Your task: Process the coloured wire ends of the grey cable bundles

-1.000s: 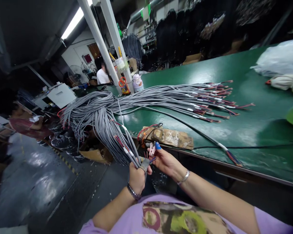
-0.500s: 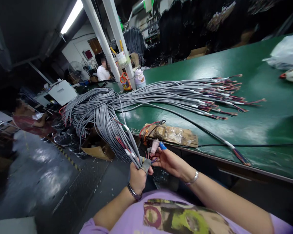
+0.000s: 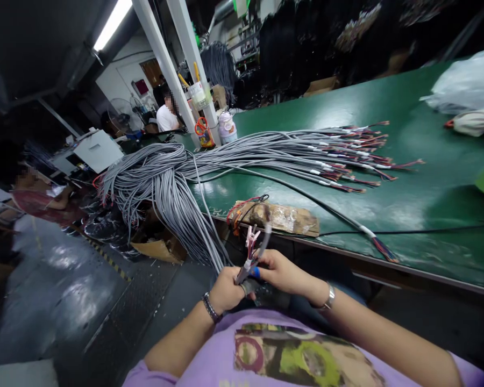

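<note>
The left grip [image 3: 226, 290], a bare hand, is closed around grey cables [image 3: 246, 270], whose stripped ends [image 3: 251, 239] stand up past the fist. These ends lie between the two hands, their long axis tilted up and away toward the counter [image 3: 427, 215]. The right grip [image 3: 280, 271] is the nearer to their exposed side: its bent fingers sit against or just beside them, one wearing a blue cover [image 3: 255, 272]. Whether those fingers pinch anything I cannot tell; a grey strip [image 3: 267, 236] rising just above them is blurred.

The jackets look smooth and rubbery, round in section; from their cut ends splay thin wires, reddish and pale. Behind the left fist, the hanging part of the large bundle [image 3: 177, 209] slopes back up to the counter's edge, its many strands curving side by side.

Beyond the hands, near the edge, lies a rough, scuffed wooden board [image 3: 294, 219] with red and black leads at one end. Past it, the bundle's other length fans across the glossy green surface, white bands near the coloured tips, and one single cable [image 3: 318, 201] strays toward the right. Farther off stand a rounded lilac bottle [image 3: 227, 128] and a crumpled, translucent plastic bag [image 3: 463, 83].
</note>
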A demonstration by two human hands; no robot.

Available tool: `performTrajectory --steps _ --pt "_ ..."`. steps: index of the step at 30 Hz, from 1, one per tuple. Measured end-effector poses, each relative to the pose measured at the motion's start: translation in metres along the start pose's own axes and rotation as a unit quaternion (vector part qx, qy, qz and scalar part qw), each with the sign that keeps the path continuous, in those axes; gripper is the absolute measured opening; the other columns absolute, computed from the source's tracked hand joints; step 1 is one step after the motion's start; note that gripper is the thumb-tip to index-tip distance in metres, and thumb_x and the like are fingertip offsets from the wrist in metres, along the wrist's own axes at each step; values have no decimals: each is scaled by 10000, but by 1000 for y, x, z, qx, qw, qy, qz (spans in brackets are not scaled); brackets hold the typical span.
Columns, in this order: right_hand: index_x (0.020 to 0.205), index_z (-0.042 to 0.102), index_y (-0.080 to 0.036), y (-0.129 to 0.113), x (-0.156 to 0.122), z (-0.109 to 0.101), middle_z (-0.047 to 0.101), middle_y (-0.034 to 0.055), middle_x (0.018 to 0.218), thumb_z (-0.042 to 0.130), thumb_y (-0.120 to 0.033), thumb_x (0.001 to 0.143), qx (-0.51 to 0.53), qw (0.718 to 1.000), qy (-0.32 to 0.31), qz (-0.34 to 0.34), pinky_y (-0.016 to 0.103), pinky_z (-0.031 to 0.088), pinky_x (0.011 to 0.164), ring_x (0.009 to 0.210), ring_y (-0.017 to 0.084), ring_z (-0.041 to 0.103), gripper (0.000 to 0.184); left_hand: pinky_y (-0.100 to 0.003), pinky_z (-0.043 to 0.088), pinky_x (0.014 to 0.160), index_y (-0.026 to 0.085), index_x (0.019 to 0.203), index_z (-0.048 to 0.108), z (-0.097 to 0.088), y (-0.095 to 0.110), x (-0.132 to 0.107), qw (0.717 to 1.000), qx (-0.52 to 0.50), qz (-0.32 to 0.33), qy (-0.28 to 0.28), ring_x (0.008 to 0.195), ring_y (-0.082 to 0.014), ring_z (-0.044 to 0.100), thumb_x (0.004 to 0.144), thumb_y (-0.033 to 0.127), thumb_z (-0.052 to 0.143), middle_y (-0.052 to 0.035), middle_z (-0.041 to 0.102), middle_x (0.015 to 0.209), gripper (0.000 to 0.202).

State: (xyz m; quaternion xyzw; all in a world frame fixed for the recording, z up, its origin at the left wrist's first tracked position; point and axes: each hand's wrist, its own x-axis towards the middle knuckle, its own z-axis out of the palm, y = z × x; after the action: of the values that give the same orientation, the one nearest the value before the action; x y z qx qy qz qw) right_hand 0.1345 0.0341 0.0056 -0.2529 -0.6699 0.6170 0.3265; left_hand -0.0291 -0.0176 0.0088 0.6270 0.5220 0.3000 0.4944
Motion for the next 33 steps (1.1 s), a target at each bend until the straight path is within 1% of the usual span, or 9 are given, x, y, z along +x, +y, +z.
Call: performTrajectory --steps 3,8,11,16,20,23,28,30,33 --pt "720 647 -145 4 -6 -3 617 14 692 656 -521 727 40 998 43 8 268 436 669 674 144 547 376 -222 418 489 141 517 617 -1 1 1 1000 -9 -6 16 443 -115 520 729 383 651 -25 611 479 324" --pt "828 620 -159 18 -15 -4 617 22 739 645 -523 741 214 966 110 94 281 453 643 648 127 553 375 -217 401 476 138 603 635 6 -7 4 983 -118 8 142 455 -119 535 759 451 634 -42 635 504 350" --pt "830 600 -170 18 -16 4 597 -5 670 711 -477 694 196 970 117 79 251 413 572 587 111 517 354 -220 404 482 136 594 637 10 -9 6 976 -140 15 168 463 -127 542 750 472 643 -49 638 508 370" --pt "703 527 -190 11 -6 18 579 -26 513 621 -489 774 139 983 119 18 243 337 521 510 109 485 322 -226 414 506 142 562 671 5 -6 6 985 -86 33 150 495 -136 547 780 471 609 -62 643 521 400" --pt "695 516 -199 12 3 25 583 -34 533 659 -513 716 148 983 89 62 239 318 435 410 102 476 346 -232 412 516 140 586 690 -1 -9 1 997 -38 35 57 499 -132 532 762 442 637 -56 654 557 353" --pt "637 498 -199 16 7 27 528 -49 492 699 -529 658 148 978 105 100 233 294 396 374 95 446 387 -228 392 506 140 562 684 -1 -12 -3 998 -29 39 44 490 -126 520 761 438 637 -51 641 538 362" --pt "575 500 -181 32 6 23 467 -45 474 619 -615 701 164 964 182 107 229 297 431 416 71 356 467 -222 373 473 130 590 667 0 -15 -2 976 -145 17 160 451 -118 515 760 430 641 -52 632 498 346" --pt "640 551 -173 37 4 21 507 -28 527 588 -619 731 184 962 174 101 235 327 466 451 79 383 456 -212 343 442 131 591 646 0 -17 0 958 -204 11 202 420 -110 502 733 419 669 -38 616 466 322" --pt "717 596 -168 32 4 20 541 -17 581 628 -572 732 185 969 136 91 239 336 508 503 88 416 405 -211 333 432 138 603 628 1 -18 1 943 -250 13 218 413 -114 510 704 425 692 -26 605 451 311"
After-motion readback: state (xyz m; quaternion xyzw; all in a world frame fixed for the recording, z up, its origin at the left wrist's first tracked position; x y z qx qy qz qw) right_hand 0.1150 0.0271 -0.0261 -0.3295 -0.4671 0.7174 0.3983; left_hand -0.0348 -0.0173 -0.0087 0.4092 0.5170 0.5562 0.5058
